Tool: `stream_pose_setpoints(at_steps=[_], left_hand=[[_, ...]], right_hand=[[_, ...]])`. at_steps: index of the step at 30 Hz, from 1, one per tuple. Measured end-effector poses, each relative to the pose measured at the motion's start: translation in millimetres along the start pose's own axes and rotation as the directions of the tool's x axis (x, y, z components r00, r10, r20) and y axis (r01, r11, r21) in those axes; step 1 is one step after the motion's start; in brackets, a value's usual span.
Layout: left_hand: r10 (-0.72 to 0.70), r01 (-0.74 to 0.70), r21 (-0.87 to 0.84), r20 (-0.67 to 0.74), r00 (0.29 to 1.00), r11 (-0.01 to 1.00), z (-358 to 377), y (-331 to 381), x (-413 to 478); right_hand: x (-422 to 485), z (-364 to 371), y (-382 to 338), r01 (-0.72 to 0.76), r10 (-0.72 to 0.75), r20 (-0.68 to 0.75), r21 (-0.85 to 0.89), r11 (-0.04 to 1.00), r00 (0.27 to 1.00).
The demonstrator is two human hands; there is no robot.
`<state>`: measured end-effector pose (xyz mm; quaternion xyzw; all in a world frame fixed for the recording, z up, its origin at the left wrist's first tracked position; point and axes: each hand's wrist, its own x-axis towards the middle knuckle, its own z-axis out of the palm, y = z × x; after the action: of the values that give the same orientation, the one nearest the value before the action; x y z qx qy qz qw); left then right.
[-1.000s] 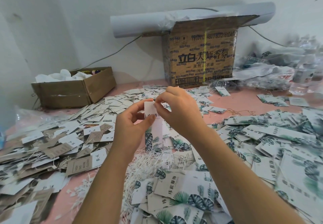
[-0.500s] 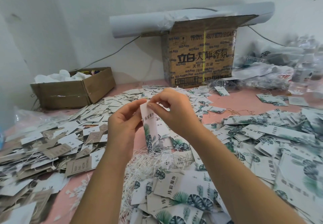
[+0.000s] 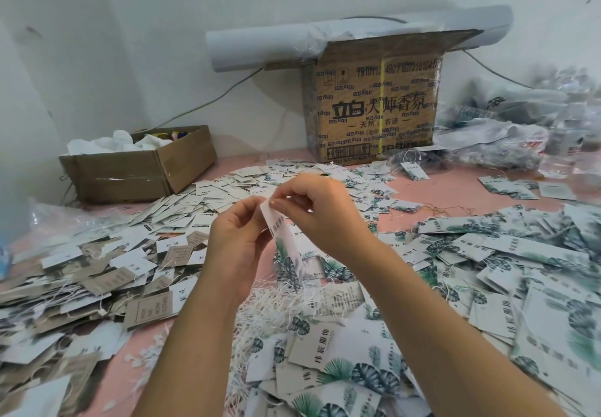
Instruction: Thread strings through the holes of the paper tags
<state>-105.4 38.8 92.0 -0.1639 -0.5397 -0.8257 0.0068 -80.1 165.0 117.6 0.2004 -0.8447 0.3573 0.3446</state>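
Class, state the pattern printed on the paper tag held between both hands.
The white paper tag carries dark green leaf prints; the head view shows it best.

1. The left forearm [image 3: 201, 335] is bare and rises from the near edge toward the middle of the scene.
2. The left hand [image 3: 237, 244] is raised, its fingers curled. Thumb and forefinger pinch the left edge of a paper tag [image 3: 283, 237] near its top.
3. The right forearm [image 3: 439, 335] is also bare and slants in from the near right toward the far left.
4. The right hand [image 3: 318, 211] sits just right of the left and slightly farther, knuckles up. Its curled thumb and forefinger pinch the tag's top corner.
5. The fingertips of both hands nearly meet at the tag's top.
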Motion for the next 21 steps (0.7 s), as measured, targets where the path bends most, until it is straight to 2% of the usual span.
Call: stream_pose_setpoints(at_steps=[5,7,10,14,18,21], left_hand=[[-0.010,0.011,0.086,-0.023,1.000,0.996,5,0,-1],[-0.016,0.016,0.005,-0.054,0.998,1.000,7,2,-1],[-0.032,0.011,-0.205,-0.099,0.995,0.979,5,6,1],[-0.051,-0.012,-0.376,-0.157,0.986,0.926,-2,10,3],[-0.053,-0.029,-0.408,-0.189,0.980,0.913,-8,12,4],[-0.054,-0.028,-0.381,-0.203,0.978,0.924,-10,13,4]], right_hand=[[0,-5,4,-0.087,0.080,0.119,0.051,0.995,0.990],[1,-10,11,-0.185,0.173,0.165,0.062,0.981,0.971],[3,-17,21,-0.323,0.313,0.204,0.015,0.946,0.928],[3,-23,31,-0.434,0.424,0.192,0.008,0.901,0.885],[3,-33,36,-0.510,0.502,0.203,-0.018,0.860,0.840],[2,-39,39,-0.554,0.545,0.145,0.021,0.832,0.825]])
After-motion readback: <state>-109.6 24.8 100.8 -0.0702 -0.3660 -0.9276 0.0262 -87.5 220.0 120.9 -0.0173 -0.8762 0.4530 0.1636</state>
